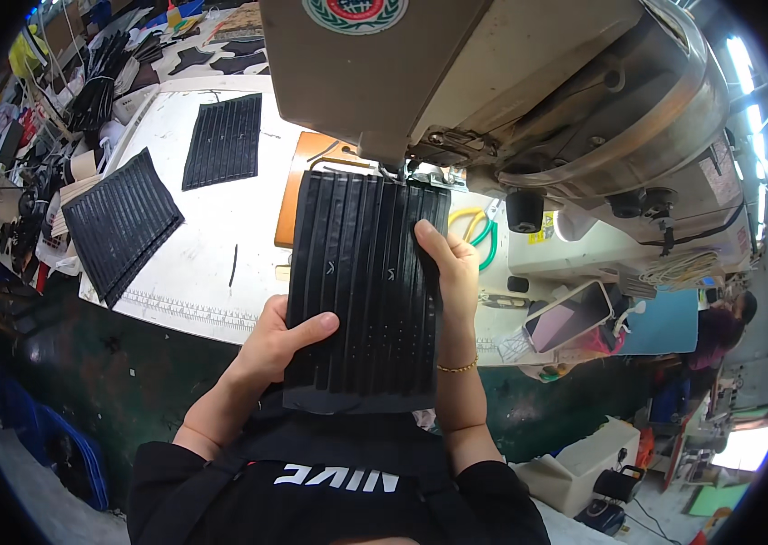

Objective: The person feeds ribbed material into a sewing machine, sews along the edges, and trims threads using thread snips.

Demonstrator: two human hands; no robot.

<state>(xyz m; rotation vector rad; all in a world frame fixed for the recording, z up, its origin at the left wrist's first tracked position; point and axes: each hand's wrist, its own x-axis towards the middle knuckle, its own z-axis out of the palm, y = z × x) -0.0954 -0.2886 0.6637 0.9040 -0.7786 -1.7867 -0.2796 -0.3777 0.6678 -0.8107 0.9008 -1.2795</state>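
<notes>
Black ribbed panel (361, 291) at centre | long axis near 12–6, far end pointing to 12 at sewing machine (370, 86) | clamped by left hand (277, 341) at 8, right hand (456, 268) at 2

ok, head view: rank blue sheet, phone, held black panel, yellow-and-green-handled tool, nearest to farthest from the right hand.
From the right hand:
1. black panel: touching, in the grip
2. yellow-and-green-handled tool: just to the hand's right, partly behind it
3. phone: farther right
4. blue sheet: right of the phone, farthest of the four
</notes>
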